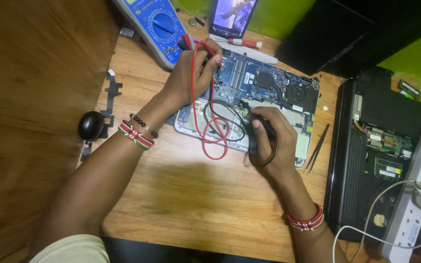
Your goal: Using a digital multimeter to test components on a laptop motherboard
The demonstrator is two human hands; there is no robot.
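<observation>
Step in hand?

Probing, by the look of it. Left hand (191,78) closed around the red probe (216,61), tip down at the upper left corner of the bare laptop motherboard (264,80). Right hand (271,141) gripping the black probe (257,127), pressed to the lower middle of the same board.

Leads?

Red lead (205,131) looping over the left hand and down across the board; black lead (225,114) coiled beside it. Both running back towards the blue multimeter (159,27), just beyond the left hand.

And the next move, what does it call for?

Judging from the grip: steady tips, no slipping onto neighbouring contacts, and a glance up at the meter without shifting either hand. Worth keeping the slack loops off the fan (299,92), too.

Surface?

Light wooden table (181,195), board lying near its middle. Tweezers (317,148) just right of the board. Red-handled screwdriver (244,43) and a lit phone (232,17) propped behind it. Round black object (91,125) at the left edge, too dim to name. Opened black laptop (366,160) on the right, innards showing, with a white power strip (415,195) and white cable (366,209) lying across it.

Room?

Bright green wall (278,14) behind, darker wood panel (35,97) to the left. Dim overall.
</observation>
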